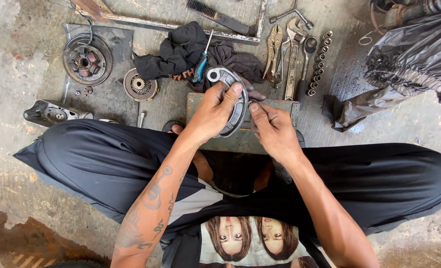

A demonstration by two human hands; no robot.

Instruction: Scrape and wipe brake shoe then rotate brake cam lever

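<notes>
Left hand [211,111] clenched round brake shoe [233,99] — held over green block [280,106] between knees. Right hand [272,130] pinching shoe's lower edge. Screwdriver [200,64], black rag [178,49] just behind — on floor.

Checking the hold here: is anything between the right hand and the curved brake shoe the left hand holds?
Nothing visible. The left hand grips the brake shoe, and the right hand sits right beside it with its thumb up near the rim, above the green metal block.
</notes>
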